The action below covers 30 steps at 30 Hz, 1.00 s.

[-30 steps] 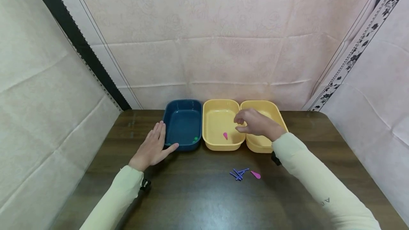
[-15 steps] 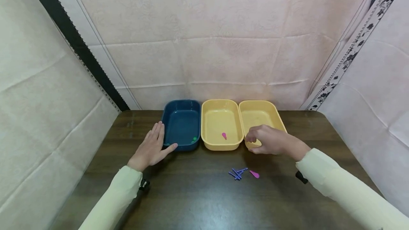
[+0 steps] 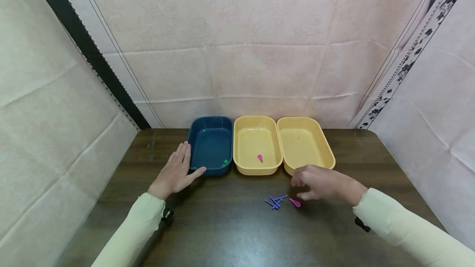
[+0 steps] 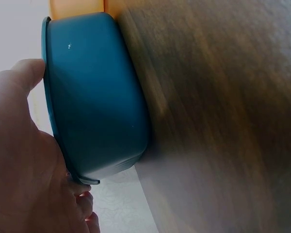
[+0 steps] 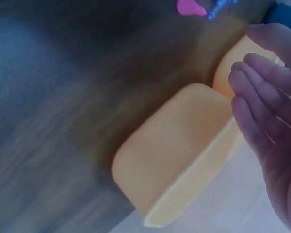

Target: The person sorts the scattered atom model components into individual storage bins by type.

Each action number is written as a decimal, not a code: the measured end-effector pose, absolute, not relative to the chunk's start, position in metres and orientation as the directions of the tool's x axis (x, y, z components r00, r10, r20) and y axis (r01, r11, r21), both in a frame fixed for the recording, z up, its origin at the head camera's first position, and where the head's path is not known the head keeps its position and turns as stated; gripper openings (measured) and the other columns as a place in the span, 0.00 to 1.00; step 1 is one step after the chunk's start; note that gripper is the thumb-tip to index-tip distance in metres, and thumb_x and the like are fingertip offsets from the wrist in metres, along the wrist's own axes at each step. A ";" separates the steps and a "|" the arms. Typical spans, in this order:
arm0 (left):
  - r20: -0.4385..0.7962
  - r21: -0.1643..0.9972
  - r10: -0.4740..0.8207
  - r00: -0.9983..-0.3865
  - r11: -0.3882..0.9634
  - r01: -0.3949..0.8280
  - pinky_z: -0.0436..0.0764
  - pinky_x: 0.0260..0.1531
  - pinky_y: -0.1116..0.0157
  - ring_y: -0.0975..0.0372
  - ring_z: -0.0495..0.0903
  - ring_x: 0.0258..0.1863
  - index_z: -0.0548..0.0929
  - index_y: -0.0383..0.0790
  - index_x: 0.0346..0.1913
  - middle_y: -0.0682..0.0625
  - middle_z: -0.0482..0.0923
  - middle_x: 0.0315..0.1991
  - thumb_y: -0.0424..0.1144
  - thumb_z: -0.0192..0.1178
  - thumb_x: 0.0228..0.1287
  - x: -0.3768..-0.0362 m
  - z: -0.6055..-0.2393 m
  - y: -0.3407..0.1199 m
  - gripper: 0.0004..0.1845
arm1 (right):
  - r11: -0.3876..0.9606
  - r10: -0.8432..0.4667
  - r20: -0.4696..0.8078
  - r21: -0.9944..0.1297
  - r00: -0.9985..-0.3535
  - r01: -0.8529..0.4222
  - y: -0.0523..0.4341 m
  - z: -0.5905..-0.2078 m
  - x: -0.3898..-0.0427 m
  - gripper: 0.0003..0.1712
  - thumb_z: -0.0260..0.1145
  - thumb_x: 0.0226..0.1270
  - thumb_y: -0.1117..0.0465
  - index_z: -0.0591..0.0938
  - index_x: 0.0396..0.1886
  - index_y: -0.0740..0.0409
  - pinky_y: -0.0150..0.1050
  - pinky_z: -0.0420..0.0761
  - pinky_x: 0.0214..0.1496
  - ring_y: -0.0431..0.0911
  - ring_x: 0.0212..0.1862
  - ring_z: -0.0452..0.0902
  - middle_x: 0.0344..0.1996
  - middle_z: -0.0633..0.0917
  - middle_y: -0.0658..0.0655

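My left hand point(image 3: 173, 172) rests against the near left corner of a dark blue tray point(image 3: 211, 135), its fingers straight and the thumb at the rim. A small green piece point(image 3: 225, 162) lies in that tray. My right hand point(image 3: 323, 182) hovers at the near edge of the right yellow tray point(image 3: 304, 139), fingers loosely bent, holding nothing in the right wrist view. Just left of its fingertips, on the table, lies a pink teardrop-shaped piece point(image 3: 295, 202). Several small blue-purple sticks point(image 3: 273, 203) are heaped beside it.
The middle yellow tray point(image 3: 256, 135) stands between the other two and holds a pink piece point(image 3: 260, 158). All three line the back of the brown wooden table point(image 3: 222, 226). A pale cloth point(image 3: 237, 44) hangs behind them.
My right hand has moved from above the yellow trays towards me and down, to near the pink piece on the table. My left hand has stayed at the blue tray.
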<state>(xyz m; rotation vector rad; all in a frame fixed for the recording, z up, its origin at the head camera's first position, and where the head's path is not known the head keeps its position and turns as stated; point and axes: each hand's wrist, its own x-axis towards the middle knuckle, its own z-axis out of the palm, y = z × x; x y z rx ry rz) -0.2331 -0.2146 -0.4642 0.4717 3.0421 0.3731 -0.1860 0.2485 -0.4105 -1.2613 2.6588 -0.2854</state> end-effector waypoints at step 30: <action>0.005 0.246 0.297 -0.955 0.925 0.289 0.49 0.84 0.40 0.39 0.39 0.87 0.41 0.30 0.85 0.36 0.37 0.88 0.76 0.45 0.73 -0.230 -0.464 -0.216 0.60 | 0.583 -0.795 -0.064 -0.359 -0.604 -0.729 0.248 -0.458 -0.176 0.08 0.76 0.58 0.67 0.84 0.28 0.51 0.23 0.72 0.28 0.28 0.28 0.69 0.25 0.80 0.44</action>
